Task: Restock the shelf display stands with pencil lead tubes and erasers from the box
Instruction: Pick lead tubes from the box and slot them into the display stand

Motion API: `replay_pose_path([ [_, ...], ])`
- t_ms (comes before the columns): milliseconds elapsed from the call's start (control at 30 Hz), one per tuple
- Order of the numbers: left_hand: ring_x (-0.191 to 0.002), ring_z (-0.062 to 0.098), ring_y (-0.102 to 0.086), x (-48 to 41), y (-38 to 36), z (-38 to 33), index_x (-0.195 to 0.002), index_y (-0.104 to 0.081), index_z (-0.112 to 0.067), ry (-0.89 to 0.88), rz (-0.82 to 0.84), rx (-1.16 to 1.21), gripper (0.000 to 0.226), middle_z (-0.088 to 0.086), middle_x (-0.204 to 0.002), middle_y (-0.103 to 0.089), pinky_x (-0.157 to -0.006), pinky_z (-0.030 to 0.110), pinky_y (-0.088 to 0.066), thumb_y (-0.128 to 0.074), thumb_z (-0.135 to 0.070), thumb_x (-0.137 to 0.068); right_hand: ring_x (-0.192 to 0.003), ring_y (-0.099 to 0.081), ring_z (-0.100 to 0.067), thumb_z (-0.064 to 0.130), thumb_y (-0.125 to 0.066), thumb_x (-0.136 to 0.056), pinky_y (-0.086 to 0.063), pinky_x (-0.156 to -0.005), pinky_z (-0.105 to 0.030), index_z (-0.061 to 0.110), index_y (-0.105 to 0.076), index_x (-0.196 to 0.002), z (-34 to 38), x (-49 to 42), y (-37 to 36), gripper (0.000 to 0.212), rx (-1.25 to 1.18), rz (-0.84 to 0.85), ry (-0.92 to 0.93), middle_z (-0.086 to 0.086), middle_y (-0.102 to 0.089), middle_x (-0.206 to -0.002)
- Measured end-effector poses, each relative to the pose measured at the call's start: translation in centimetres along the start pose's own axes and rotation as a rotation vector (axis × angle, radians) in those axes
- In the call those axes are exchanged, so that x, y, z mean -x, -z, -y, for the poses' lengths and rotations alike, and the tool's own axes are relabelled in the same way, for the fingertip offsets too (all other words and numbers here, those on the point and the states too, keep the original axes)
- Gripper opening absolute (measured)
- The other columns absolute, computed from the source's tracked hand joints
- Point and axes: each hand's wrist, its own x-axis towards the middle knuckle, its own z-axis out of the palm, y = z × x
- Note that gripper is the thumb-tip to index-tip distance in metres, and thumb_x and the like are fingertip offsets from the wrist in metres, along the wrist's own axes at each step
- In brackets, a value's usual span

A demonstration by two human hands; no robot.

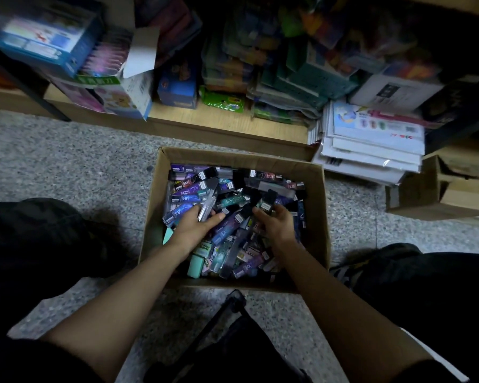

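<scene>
Floor: a speckled grey stone floor; a person crouches on it, one dark-clad knee at each side of the view.
Shelf: a low wooden shelf runs along the far side, crowded with colourful stationery packs too blurred to read. One stack of white flat packets sits at its right end.
Boxes: two. An open cardboard box stands on the floor between the knees, and a second cardboard box stands well off to the right.
Pile: the open box is heaped with pencil lead tubes in purple, blue, teal and black, lying crisscross, too many to count.
Left hand: the left hand is down in the box on its left side, thumb and fingers closed around a clear tube that sticks up and away from the palm.
Right hand: the right hand is just beside it over the middle of the pile, fingers curled around a dark tube with a black cap pointing away.
Erasers: two mint-green erasers show near the box's near-left corner, beneath the left wrist.
</scene>
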Motion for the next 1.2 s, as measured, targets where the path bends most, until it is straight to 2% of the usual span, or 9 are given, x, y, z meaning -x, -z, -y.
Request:
replay_pose_path([
  [100, -0.065, 0.01, -0.055, 0.1, -0.5, -0.9, -0.087, -0.056, -0.018, -0.034, 0.043, -0.021, 0.02, -0.002, -0.076, -0.059, -0.057, 0.017, -0.043, -0.07, -0.031, -0.082, -0.071, -0.069, -0.012, 0.005, -0.069, -0.082, -0.057, -0.065, -0.026, 0.0, -0.058, -0.109, 1.9, 0.4, 0.7, 0.029, 0.128, 0.085, 0.144, -0.005, -0.071, -0.086],
  [200, -0.074, 0.009, -0.065, 0.6, -1.2, -2.7, -0.1, -0.057, -0.022, -0.066, 0.119, -0.049, 0.033, 0.0, -0.093, -0.067, -0.065, 0.02, -0.05, -0.071, -0.043, -0.078, -0.059, -0.065, 0.0, 0.0, -0.068, -0.082, -0.05, -0.055, -0.013, 0.009, -0.053, -0.105, 4.6, 1.2, 0.9, 0.029, 0.115, 0.154, 0.211, 0.006, -0.066, -0.072],
  [267, -0.087, 0.011, -0.064, 1.1, -1.7, -4.3, -0.107, -0.056, -0.024, -0.096, 0.132, -0.063, 0.04, -0.004, -0.1, -0.065, -0.075, 0.026, -0.051, -0.071, -0.045, -0.077, -0.065, -0.067, -0.005, 0.002, -0.069, -0.081, -0.054, -0.061, -0.018, 0.003, -0.05, -0.115, 6.3, 1.8, 1.0, 0.039, 0.09, 0.195, 0.212, -0.006, -0.071, -0.083],
  [333, -0.093, 0.011, -0.062, 1.7, -2.2, -6.1, -0.1, -0.055, -0.031, -0.141, 0.14, -0.034, 0.029, -0.008, -0.099, -0.064, -0.076, 0.023, -0.048, -0.071, -0.041, -0.078, -0.076, -0.068, -0.015, 0.005, -0.07, -0.081, -0.055, -0.065, -0.024, -0.003, -0.049, -0.121, 7.9, 2.9, 1.1, 0.046, 0.082, 0.245, 0.213, -0.019, -0.07, -0.1],
  [467, -0.094, 0.007, -0.06, 3.1, -2.8, -10.0, -0.107, -0.054, -0.025, -0.233, 0.182, -0.012, 0.031, -0.004, -0.103, -0.064, -0.079, 0.017, -0.045, -0.07, -0.033, -0.081, -0.08, -0.068, -0.022, 0.005, -0.068, -0.083, -0.058, -0.07, -0.03, 0.005, -0.061, -0.1, 11.0, 5.3, 1.1, 0.018, -0.053, 0.32, 0.263, -0.019, -0.069, -0.102],
  [633, -0.075, 0.002, -0.063, 5.2, -3.0, -14.2, -0.101, -0.061, -0.017, -0.354, 0.134, 0.109, 0.022, -0.004, -0.09, -0.067, -0.061, 0.009, -0.046, -0.071, -0.021, -0.081, -0.067, -0.069, -0.017, 0.004, -0.066, -0.084, -0.058, -0.062, -0.025, 0.005, -0.064, -0.091, 14.4, 8.6, 1.6, 0.007, -0.157, 0.355, 0.327, -0.016, -0.07, -0.09],
  [800, -0.068, 0.003, -0.063, 7.2, -3.1, -18.3, -0.091, -0.065, -0.02, -0.436, 0.132, 0.218, 0.02, -0.008, -0.079, -0.07, -0.056, 0.013, -0.049, -0.073, -0.031, -0.075, -0.068, -0.069, -0.012, 0.004, -0.066, -0.083, -0.057, -0.064, -0.022, 0.006, -0.065, -0.09, 17.7, 11.3, 2.3, 0.007, -0.239, 0.304, 0.494, -0.001, -0.073, -0.074],
  [933, -0.043, 0.002, -0.047, 8.7, -3.0, -21.8, -0.081, -0.062, -0.019, -0.496, 0.154, 0.271, 0.028, -0.012, -0.053, -0.058, -0.04, 0.015, -0.037, -0.071, -0.042, -0.066, -0.071, -0.066, -0.013, 0.008, -0.067, -0.083, -0.058, -0.07, -0.024, 0.008, -0.067, -0.088, 20.6, 13.2, 2.8, 0.005, -0.244, 0.27, 0.628, -0.002, -0.071, -0.077],
  [1200, -0.039, 0.005, -0.037, 10.6, -2.2, -29.1, -0.085, -0.057, -0.017, -0.615, 0.311, 0.372, 0.022, -0.008, -0.052, -0.048, -0.036, 0.016, -0.029, -0.068, -0.031, -0.071, -0.082, -0.07, -0.019, 0.013, -0.067, -0.084, -0.056, -0.076, -0.03, 0.012, -0.07, -0.09, 27.0, 16.7, 4.2, 0.007, -0.156, 0.335, 0.854, -0.007, -0.074, -0.087],
])
